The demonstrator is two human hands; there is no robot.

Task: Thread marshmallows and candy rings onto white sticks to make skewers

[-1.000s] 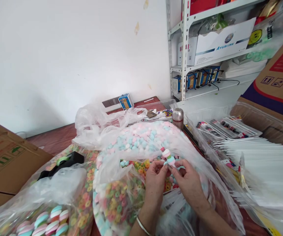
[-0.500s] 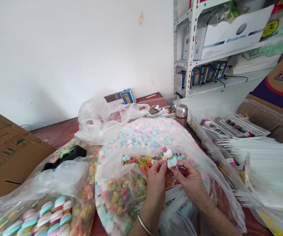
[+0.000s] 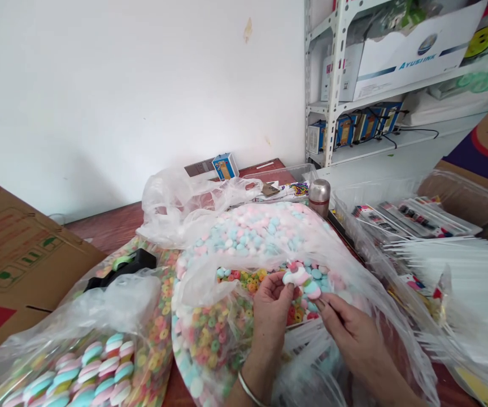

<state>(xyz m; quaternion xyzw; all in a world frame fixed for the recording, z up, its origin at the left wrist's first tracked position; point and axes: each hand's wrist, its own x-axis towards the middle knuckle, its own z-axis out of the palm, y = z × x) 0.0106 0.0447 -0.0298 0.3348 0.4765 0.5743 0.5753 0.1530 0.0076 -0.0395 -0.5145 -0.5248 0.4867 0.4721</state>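
Note:
A short stack of candy (image 3: 305, 281) in white, pink, blue and green, with a small dark-pink piece at its upper end, is held between my hands. My left hand (image 3: 273, 305) pinches the upper part between thumb and fingers. The fingertips of my right hand (image 3: 348, 325) close on the lower end of the stack; any stick there is too small to make out. Under both hands lies an open plastic bag of pastel candy discs (image 3: 244, 234). Colourful ring candies (image 3: 214, 328) fill a smaller bag within it.
To the left, a plastic bag holds striped candy stacks (image 3: 94, 373), with a black tool (image 3: 127, 268) behind it. White sticks (image 3: 451, 282) fill a clear tray on the right. A metal flask (image 3: 319, 195) stands behind. Cardboard boxes (image 3: 19, 260) flank the table.
The candy stack has tipped from nearly upright to slanting down to the right. My right hand has shifted right and slightly down to its lower end. The view has turned slightly left.

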